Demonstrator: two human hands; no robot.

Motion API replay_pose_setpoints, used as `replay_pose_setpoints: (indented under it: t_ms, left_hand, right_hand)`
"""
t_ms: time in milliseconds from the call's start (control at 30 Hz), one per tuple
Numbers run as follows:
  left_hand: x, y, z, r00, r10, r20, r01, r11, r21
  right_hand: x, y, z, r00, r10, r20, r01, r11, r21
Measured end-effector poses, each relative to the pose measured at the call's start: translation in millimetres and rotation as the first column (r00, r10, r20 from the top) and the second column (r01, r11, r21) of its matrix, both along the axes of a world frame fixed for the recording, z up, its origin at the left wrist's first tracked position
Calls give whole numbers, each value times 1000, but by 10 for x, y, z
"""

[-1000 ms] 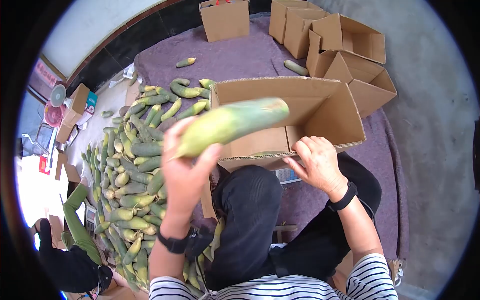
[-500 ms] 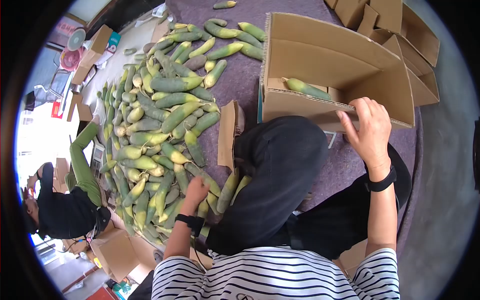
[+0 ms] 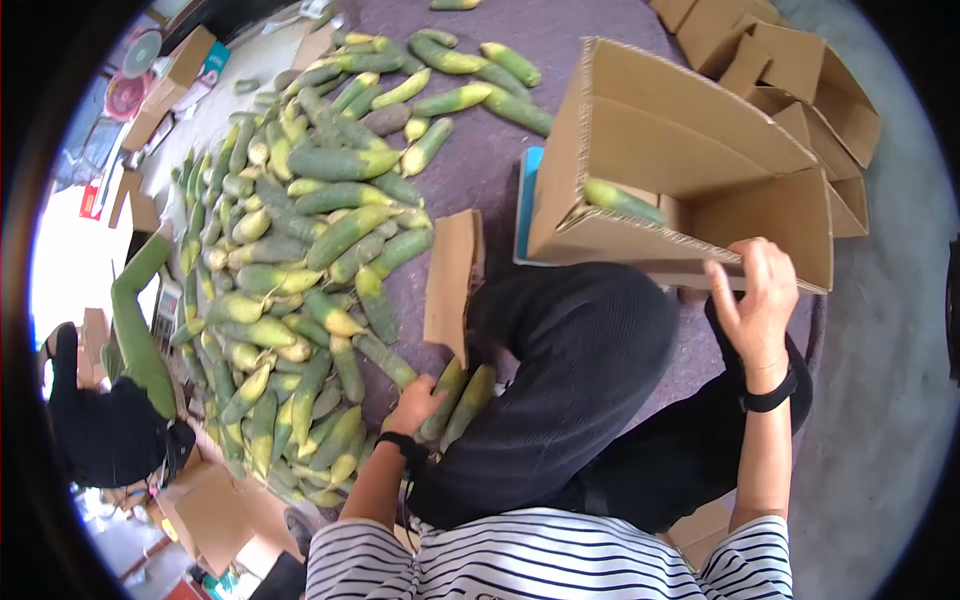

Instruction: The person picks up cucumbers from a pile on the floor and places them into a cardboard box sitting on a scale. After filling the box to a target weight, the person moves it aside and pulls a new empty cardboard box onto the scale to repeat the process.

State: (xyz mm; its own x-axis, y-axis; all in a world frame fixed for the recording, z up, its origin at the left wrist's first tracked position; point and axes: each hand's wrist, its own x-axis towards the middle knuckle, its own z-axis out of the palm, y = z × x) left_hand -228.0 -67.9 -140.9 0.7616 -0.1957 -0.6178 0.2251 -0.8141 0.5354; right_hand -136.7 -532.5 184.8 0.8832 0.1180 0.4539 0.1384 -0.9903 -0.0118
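Note:
My right hand [image 3: 758,300] grips the near wall of an open cardboard box [image 3: 690,110], its thumb and fingers pinching the top edge. One green radish [image 3: 622,201] lies inside that box, partly hidden by the wall. My left hand [image 3: 415,403] is at the near right side of a big heap of green and yellow radishes [image 3: 345,163], with its fingers closed at the end of a radish [image 3: 384,359]. Two more radishes [image 3: 468,404] lie between this hand and my knee. A flat cardboard piece [image 3: 452,285] stands beside the knee.
A blue object [image 3: 527,205] shows under the box's left side. Other cardboard boxes [image 3: 815,95] stand at the upper right on the grey floor. A co-worker in black [image 3: 120,430] is at the far left, near an open box [image 3: 215,510].
My left hand has moved right and slightly down, to a radish end. The box appears lower and tilted more, with my right hand still on its edge. The whole view has shifted slightly.

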Motion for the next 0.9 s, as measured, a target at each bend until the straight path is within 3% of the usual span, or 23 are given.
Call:
replay_pose_setpoints:
  t_ms: [67, 233, 300, 400, 500, 533, 600, 667, 700, 800, 833, 900]
  left_hand:
    - [44, -23, -65, 992, -128, 11, 128, 992, 18]
    - [271, -89, 319, 973, -194, 126, 197, 980, -8]
    - [453, -150, 531, 970, 176, 169, -138, 967, -216]
    - [871, -456, 1112, 933, 273, 233, -195, 930, -310]
    - [1060, -657, 1368, 930, 136, 340, -52, 968, -245]
    - [1102, -702, 1381, 917, 43, 397, 35, 982, -185]
    - [992, -643, 1193, 917, 29, 397, 62, 975, -214]
    - [914, -617, 1068, 925, -162, 342, 173, 985, -1]
    - [840, -680, 1152, 972, -94, 216, 117, 988, -97]
    - [541, -441, 779, 956, -112, 271, 145, 984, -105]
    - [466, -281, 567, 986, -138, 93, 133, 989, 59]
    - [361, -193, 448, 983, -158, 89, 156, 987, 35]
  right_hand:
    - [-25, -10, 7, 999, 40, -6, -40, 999, 3]
    - [-242, -29, 47, 988, 105, -117, -96, 992, 84]
    - [-269, -40, 78, 986, 114, -121, -100, 989, 111]
    - [-274, -100, 65, 987, 125, -97, -113, 986, 119]
    - [-284, -138, 54, 979, 158, -128, -139, 980, 141]
    - [-286, -149, 51, 981, 152, -120, -134, 980, 144]
    - [-301, -172, 32, 979, 164, -118, -145, 977, 158]
    - [-286, -184, 9, 986, 151, -76, -139, 980, 142]
    - [-287, -189, -1, 985, 156, -73, -144, 979, 144]
    - [-275, -182, -10, 984, 162, -67, -152, 979, 134]
    - [-274, -186, -4, 984, 160, -79, -149, 980, 129]
    - [-278, -192, 0, 983, 157, -93, -145, 981, 128]
